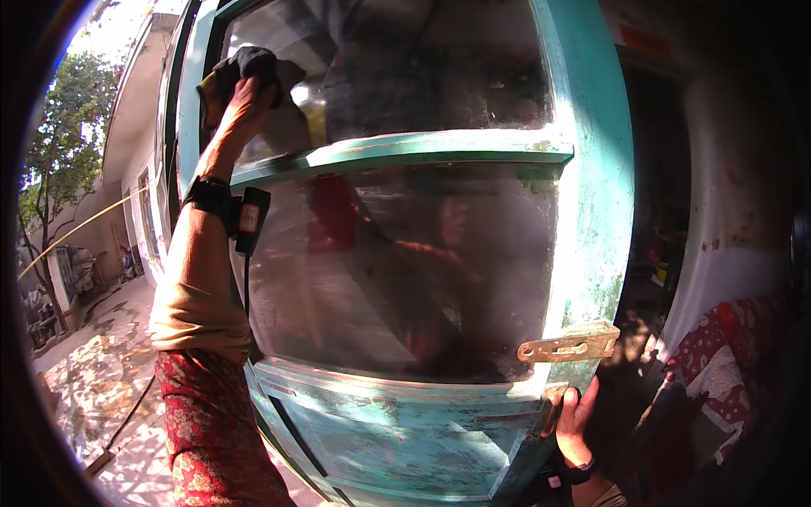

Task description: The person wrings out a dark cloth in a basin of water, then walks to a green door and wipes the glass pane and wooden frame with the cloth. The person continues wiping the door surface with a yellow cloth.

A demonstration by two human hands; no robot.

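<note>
Before me stands a turquoise painted wooden door [595, 190] with glass panes and worn paint. High on the left, my left hand [244, 104] grips a dark cloth [234, 73] with a yellow edge, pressed to the upper glass pane [431, 70] near its left frame. At the lower right, my right hand [575, 418] holds the door's edge, just below a rusty metal hasp [568, 345]. Some of its fingers are hard to make out there. Between the crossbar [405, 149] and the bottom panel [386, 431] lies the lower glass pane [405, 285], which shows reflections.
A dark doorway [652, 190] opens on the right, near a red patterned fabric [716, 367]. Along the left are a sunlit paved yard [95, 361], a tree [57, 139] and a pale building wall [136, 146]. A black device [252, 222] with a cable is strapped to my left wrist.
</note>
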